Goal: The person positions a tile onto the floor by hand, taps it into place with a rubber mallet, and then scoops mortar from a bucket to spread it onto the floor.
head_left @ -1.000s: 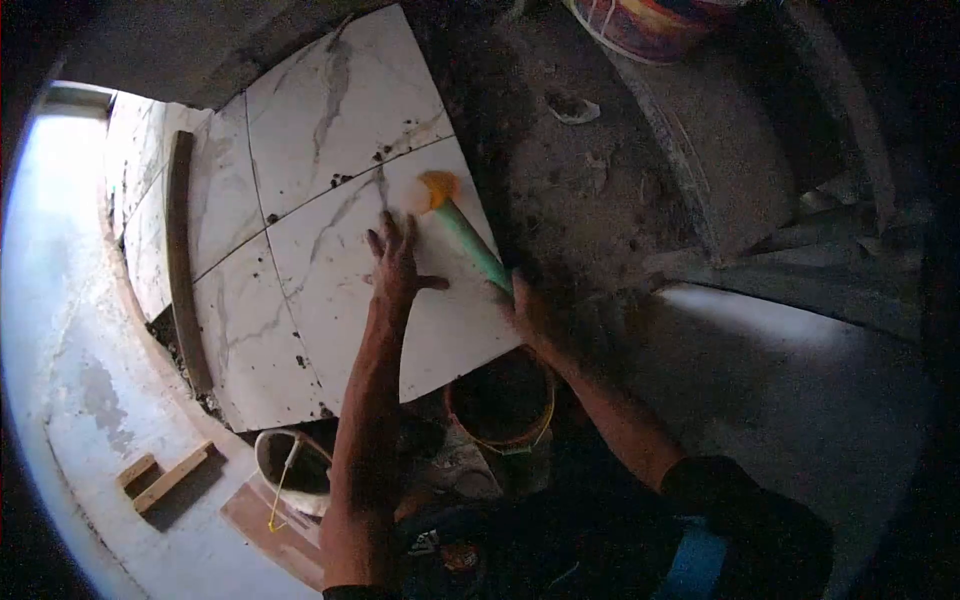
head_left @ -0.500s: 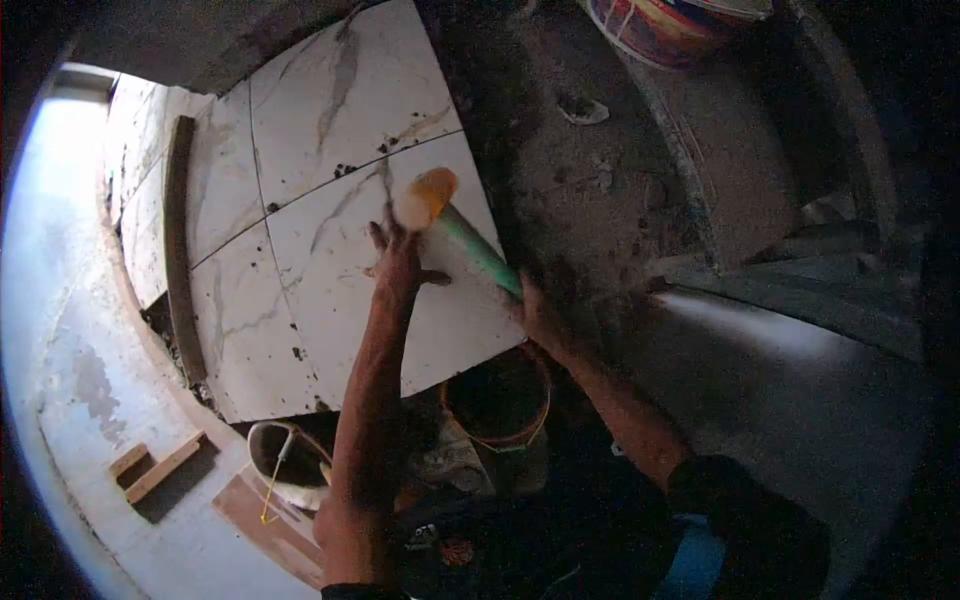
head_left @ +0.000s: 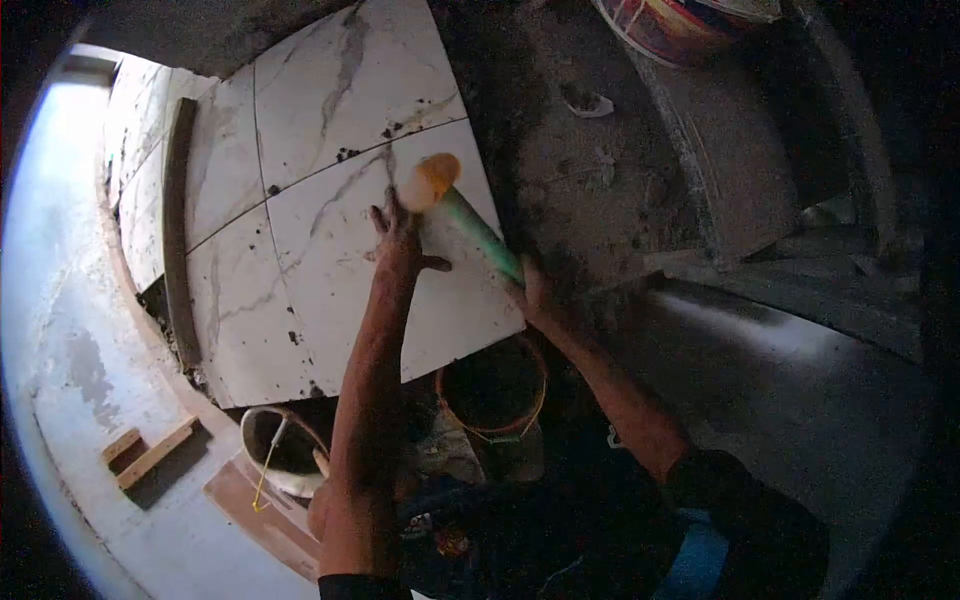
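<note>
My right hand (head_left: 535,293) is wrapped round the green handle of a rubber mallet (head_left: 480,236). The mallet's yellow and pale head hangs over the marble-patterned floor tile (head_left: 440,310), right by the fingertips of my left hand. With fingers spread, my left hand (head_left: 402,245) lies flat on that same tile. Dark crumbs of mortar (head_left: 347,154) dot the joints between this tile and its neighbours. The tile's near edge overhangs a dark bucket (head_left: 490,395) with an orange rim close to my body.
A wooden batten (head_left: 180,230) lies along the left side of the tiles. Lower left are a pale bucket (head_left: 262,478) with a white-and-yellow handle and a small wooden piece (head_left: 160,452). A colourful paint bucket (head_left: 680,30) stands at the top right, beyond bare rough ground (head_left: 590,190).
The view has shifted slightly. The mallet head stays close over the tile near my left fingertips, and both hands keep nearly the same places.
</note>
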`<act>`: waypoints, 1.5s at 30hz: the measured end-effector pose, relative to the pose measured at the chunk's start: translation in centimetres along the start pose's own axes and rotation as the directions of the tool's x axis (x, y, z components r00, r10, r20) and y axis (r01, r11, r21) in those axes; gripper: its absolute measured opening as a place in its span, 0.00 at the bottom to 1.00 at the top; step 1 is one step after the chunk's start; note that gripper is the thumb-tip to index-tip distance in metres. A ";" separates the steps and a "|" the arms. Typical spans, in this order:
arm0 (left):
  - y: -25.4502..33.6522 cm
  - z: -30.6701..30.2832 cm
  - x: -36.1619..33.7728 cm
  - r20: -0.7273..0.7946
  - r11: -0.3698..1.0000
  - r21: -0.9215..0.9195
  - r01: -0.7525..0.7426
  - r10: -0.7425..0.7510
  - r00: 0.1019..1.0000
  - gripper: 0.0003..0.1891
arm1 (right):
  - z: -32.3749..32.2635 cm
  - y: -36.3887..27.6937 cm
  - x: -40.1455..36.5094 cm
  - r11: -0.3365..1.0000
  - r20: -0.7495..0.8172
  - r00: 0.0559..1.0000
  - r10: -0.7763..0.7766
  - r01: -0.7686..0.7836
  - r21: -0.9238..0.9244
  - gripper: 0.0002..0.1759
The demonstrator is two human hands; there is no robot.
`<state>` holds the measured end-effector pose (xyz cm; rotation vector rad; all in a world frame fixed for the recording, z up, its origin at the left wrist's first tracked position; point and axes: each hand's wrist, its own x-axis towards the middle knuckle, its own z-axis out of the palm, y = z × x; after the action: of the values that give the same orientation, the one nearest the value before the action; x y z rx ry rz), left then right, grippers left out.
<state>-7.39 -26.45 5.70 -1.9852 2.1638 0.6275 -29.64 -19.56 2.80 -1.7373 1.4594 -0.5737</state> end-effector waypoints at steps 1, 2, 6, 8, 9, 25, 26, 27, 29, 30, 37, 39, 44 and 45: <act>0.6 -0.5 -0.2 -0.003 1.000 -0.001 0.000 0.000 1.000 0.65 | 0.4 0.4 0.2 0.996 -0.035 0.995 0.092 -0.093 -0.016 0.29; 1.2 -1.0 -0.5 0.028 0.997 0.003 0.073 -0.073 0.997 0.65 | 0.2 1.0 -0.2 0.996 -0.040 0.995 0.091 -0.092 -0.017 0.29; 0.2 -0.6 0.0 0.017 0.999 0.039 -0.029 0.028 0.999 0.66 | -1.8 -1.5 0.0 0.990 0.070 0.993 0.099 -0.105 0.092 0.31; -0.1 0.1 0.0 -0.003 1.000 0.027 -0.005 0.005 1.000 0.66 | -1.4 -0.6 -0.3 0.987 0.088 0.986 0.143 -0.149 0.066 0.32; 0.2 -0.2 -0.1 -0.022 1.000 0.017 0.014 -0.014 1.000 0.65 | -1.4 -1.1 -0.3 0.983 0.066 0.982 0.178 -0.180 0.029 0.33; 1.6 -1.3 -2.3 0.010 0.966 -0.163 0.201 -0.202 0.979 0.57 | -3.2 -3.5 1.0 0.863 0.368 0.837 0.406 -0.483 0.148 0.35; 1.9 -0.6 -2.6 -0.032 0.949 -0.216 0.231 -0.243 0.969 0.57 | -3.2 -3.5 1.2 0.868 0.367 0.839 0.401 -0.476 0.141 0.35; 1.7 0.1 -2.8 -0.067 0.927 -0.267 0.262 -0.289 0.955 0.57 | -3.0 -3.4 1.2 0.927 0.322 0.885 0.336 -0.372 0.053 0.35; 0.4 2.1 -3.0 -0.096 0.932 -0.288 0.221 -0.258 0.961 0.58 | -2.2 -2.7 1.1 0.966 0.297 0.920 0.256 -0.257 -0.039 0.35; -0.2 2.6 -2.7 -0.131 0.938 -0.305 0.167 -0.215 0.968 0.58 | -1.9 -1.7 1.1 0.995 0.143 0.990 -0.002 0.016 -0.097 0.32; 0.1 1.8 -2.1 -0.337 0.949 -0.313 -0.032 -0.080 0.938 0.58 | -1.2 0.0 2.0 0.969 -0.082 0.986 -0.145 0.125 -0.212 0.31; 1.2 0.4 -2.5 -0.025 0.940 -0.237 0.245 -0.258 0.966 0.58 | -1.9 -0.4 1.6 0.980 0.008 0.993 -0.116 0.116 -0.164 0.31; 1.6 -0.3 -2.8 -0.006 0.936 -0.237 0.260 -0.269 0.963 0.57 | -1.3 1.3 2.1 0.982 0.104 0.994 0.041 -0.021 -0.188 0.30; 1.4 -0.2 -2.5 0.013 0.937 -0.217 0.275 -0.279 0.960 0.57 | -0.9 1.8 1.8 0.997 0.056 0.997 -0.053 0.056 -0.058 0.29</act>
<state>-8.38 -24.18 7.14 -2.3580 1.8390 0.8312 -30.99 -21.60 1.67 -1.8303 1.4080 -0.5115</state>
